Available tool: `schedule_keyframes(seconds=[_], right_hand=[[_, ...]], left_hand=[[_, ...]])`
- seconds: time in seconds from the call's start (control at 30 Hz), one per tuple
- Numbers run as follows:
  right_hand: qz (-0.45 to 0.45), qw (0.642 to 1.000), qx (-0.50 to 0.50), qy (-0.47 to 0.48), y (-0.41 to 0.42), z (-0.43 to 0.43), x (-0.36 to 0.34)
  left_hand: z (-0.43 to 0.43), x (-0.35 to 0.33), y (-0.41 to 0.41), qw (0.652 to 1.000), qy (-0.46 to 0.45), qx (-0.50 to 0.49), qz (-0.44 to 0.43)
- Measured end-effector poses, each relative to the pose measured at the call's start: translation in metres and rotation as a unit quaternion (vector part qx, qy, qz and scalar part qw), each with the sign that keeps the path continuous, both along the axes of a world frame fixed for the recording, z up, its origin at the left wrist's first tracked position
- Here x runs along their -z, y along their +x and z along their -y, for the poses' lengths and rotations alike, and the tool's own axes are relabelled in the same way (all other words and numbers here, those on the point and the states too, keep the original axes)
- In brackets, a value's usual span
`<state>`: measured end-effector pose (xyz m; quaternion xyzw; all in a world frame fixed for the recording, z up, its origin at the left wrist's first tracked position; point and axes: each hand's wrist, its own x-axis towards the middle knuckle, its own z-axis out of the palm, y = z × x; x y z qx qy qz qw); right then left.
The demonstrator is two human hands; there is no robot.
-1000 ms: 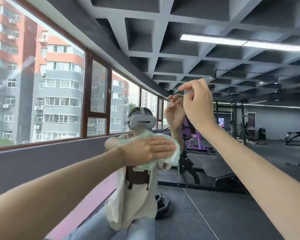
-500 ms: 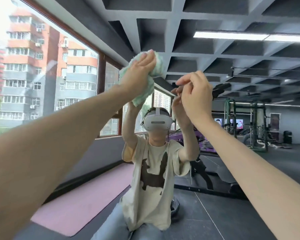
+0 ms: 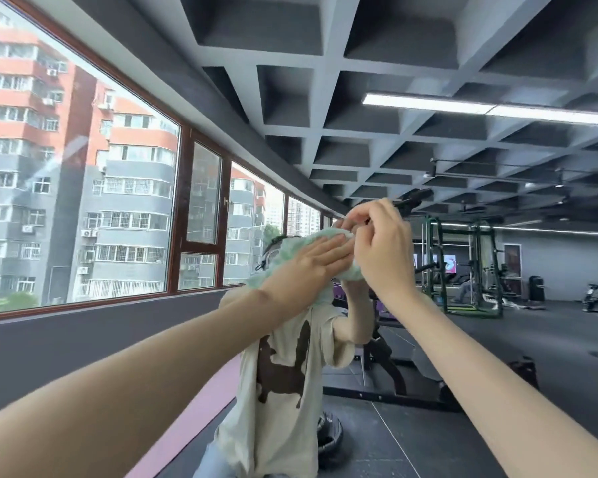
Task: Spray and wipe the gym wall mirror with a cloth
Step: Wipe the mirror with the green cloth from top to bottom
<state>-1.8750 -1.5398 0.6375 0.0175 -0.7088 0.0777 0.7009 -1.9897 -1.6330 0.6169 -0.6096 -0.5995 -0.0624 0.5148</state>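
Pressing the cloth [image 3: 325, 233], probably soft and light, on the mirror [image 3: 428, 408], the left hand [image 3: 311, 267] lies flat over its middle; the right hand [image 3: 382, 250] is curled, around what I cannot tell.

Pale-green cloth [image 3: 301, 243], crumpled; pressed flat against the upright wall mirror [image 3: 497, 357].

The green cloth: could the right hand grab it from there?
Probably yes: the right hand is right beside the green cloth, nothing between them, though the left hand lies flat on it.
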Motion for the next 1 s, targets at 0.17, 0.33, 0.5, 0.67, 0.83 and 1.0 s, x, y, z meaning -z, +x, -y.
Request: schedule_keyframes(seconds=[0.17,0.33,0.5,0.67,0.83,1.0], right_hand=[[0.096,0.992,-0.001,-0.082,-0.011,0.031,0.003],[0.196,0.975,-0.003,-0.107,-0.027,0.066,0.028],[0.213,0.974,0.064,0.031,-0.065,0.091,0.057],[0.046,0.99,0.078,0.109,-0.113,0.119,0.002],[0.07,0.993,-0.022,0.092,-0.15,0.15,-0.128],[0.016,0.994,0.036,0.1,-0.176,0.17,-0.19]], left_hand=[[0.008,-0.004,0.002,1.0,-0.003,0.019,0.018],[0.063,0.022,-0.03,0.997,0.028,0.069,-0.004],[0.121,0.005,-0.074,0.981,0.159,-0.015,-0.113],[0.15,-0.06,-0.096,0.968,0.199,-0.093,-0.118],[0.184,-0.166,-0.094,0.945,0.283,-0.144,-0.073],[0.184,-0.216,-0.102,0.916,0.37,-0.152,0.037]])
